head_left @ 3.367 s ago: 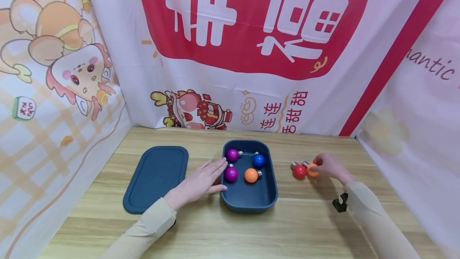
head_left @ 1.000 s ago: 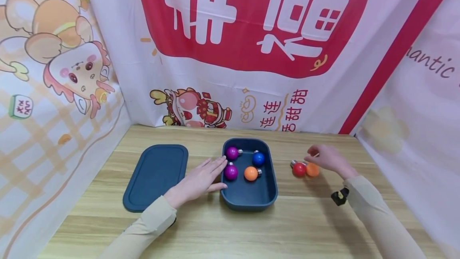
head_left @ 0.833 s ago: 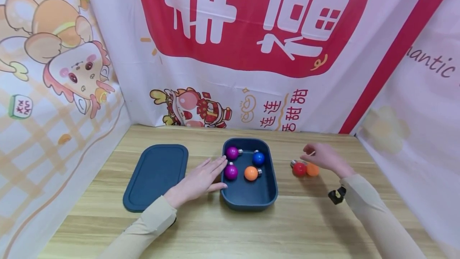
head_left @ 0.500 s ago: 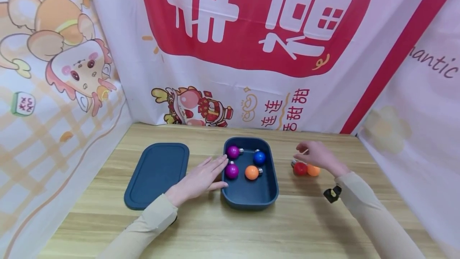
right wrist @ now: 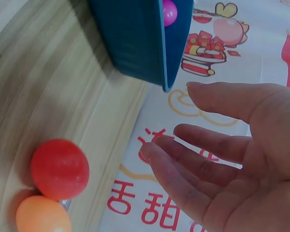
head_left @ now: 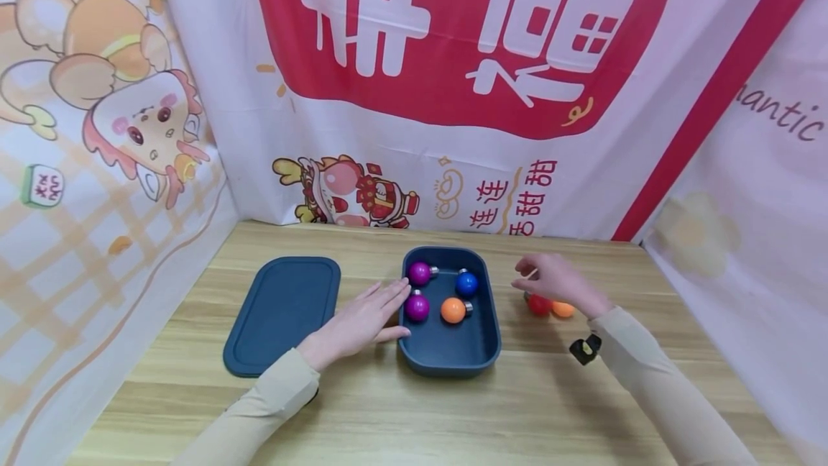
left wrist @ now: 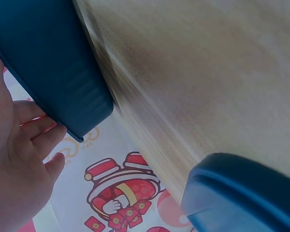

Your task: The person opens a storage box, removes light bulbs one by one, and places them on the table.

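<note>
The left hand (head_left: 359, 322) touches the box (head_left: 446, 349), beyond centre on the tabletop (head_left: 401, 423), with nearly straight fingers; the right hand (head_left: 558, 283), fingers parted and empty, hangs to its right. Light pressure should steady the box; the red bulb (head_left: 539, 305) and loose orange bulb (head_left: 563, 310), toward the right edge, may roll and are best pinched by the globe. Count: one box; one lid (head_left: 282, 316), toward the left edge; six bulbs, two outside, four inside (two purple bulbs (head_left: 419, 274), one blue bulb (head_left: 467, 283), one inner orange bulb (head_left: 453, 311)).

Glossy bulbs (head_left: 453, 311), metal bases (head_left: 468, 309); matt plastic box (head_left: 446, 369); wood-grain table (head_left: 369, 416).
</note>
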`<state>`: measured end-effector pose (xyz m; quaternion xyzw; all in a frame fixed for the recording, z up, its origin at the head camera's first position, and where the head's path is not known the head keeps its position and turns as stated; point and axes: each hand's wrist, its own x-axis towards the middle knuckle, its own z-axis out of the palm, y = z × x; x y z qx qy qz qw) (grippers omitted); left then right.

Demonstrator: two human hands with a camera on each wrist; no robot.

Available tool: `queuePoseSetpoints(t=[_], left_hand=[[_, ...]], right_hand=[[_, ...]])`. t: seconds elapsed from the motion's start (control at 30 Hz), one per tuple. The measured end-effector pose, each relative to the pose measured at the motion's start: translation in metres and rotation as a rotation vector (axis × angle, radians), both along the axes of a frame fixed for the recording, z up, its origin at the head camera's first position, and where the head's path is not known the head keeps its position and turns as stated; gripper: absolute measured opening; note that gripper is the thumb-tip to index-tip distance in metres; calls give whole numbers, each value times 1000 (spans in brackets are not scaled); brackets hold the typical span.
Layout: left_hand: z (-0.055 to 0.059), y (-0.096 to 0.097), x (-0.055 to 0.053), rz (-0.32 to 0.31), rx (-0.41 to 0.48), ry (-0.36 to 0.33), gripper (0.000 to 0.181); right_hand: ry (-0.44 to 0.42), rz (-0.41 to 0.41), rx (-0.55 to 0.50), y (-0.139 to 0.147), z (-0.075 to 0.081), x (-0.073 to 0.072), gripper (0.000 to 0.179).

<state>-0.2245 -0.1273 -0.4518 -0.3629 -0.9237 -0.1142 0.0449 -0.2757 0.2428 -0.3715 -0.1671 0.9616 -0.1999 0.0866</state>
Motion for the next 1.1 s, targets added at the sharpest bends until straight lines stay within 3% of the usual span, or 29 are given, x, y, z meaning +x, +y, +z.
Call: queuePoseSetpoints(t=[0.43,1.1], left_hand=[[1,1,1,4,-5,-3,76],[-1,1,0,3,4,2,75]], right_hand=[[13,63,-38,-27,-4,4,29],[71,223,-74,-62,-9,8,31]])
